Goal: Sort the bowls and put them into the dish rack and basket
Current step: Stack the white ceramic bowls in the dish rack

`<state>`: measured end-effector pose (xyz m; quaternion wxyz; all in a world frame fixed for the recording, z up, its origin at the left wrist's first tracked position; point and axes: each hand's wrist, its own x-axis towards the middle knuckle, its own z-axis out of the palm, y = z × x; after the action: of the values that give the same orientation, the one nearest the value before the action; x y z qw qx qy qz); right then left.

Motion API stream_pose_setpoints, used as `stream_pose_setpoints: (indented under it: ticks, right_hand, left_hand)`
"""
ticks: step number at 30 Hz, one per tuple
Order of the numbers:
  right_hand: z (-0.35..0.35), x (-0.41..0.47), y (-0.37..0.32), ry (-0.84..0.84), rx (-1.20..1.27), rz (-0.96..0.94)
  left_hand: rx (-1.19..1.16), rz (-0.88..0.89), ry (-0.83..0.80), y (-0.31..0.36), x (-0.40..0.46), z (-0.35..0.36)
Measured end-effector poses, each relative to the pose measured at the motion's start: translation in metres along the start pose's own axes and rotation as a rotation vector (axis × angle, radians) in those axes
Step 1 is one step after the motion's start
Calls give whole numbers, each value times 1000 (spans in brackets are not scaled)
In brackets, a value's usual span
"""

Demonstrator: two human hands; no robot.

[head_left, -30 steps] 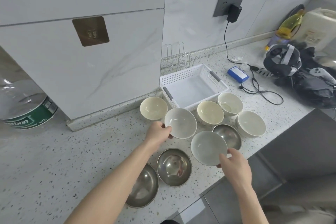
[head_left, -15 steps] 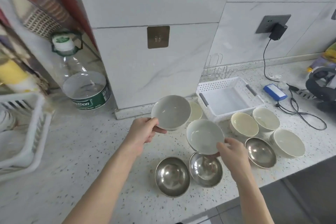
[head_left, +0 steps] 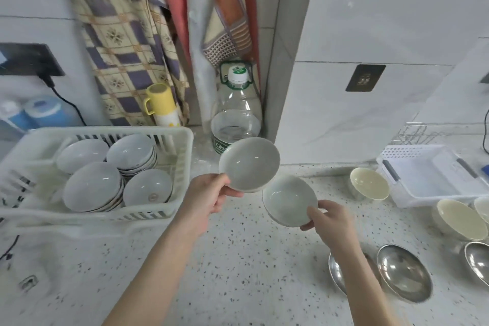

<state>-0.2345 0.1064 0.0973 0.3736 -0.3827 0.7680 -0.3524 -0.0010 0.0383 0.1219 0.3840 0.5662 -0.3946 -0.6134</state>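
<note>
Left hand (head_left: 209, 197) pinches the rim of a grey bowl (head_left: 249, 164), held tilted in the air mid-frame. Right hand (head_left: 329, 217) grips the rim of a second pale bowl (head_left: 288, 200) just below-right of it; rims look close, contact unclear. White dish rack (head_left: 182, 137) at left of frame holds stacks of whitish bowls (head_left: 92, 185). White basket (head_left: 434, 174) at right sits on the speckled tabletop (head_left: 238, 272). Cream bowls (head_left: 369, 186) near the basket, steel bowls (head_left: 403, 271) lower right. Clear water bottle (head_left: 236, 114) behind the raised bowl.
</note>
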Motion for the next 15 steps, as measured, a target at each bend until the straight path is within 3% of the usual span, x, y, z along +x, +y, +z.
stream_pose_setpoints:
  ticks: [11, 15]
  right_hand:
    - [151, -13, -89, -125, 84, -141]
    - [190, -12, -119, -134, 5, -250]
  left_hand:
    - [-145, 88, 135, 11, 3, -162]
    - [-173, 113, 207, 9, 10, -208]
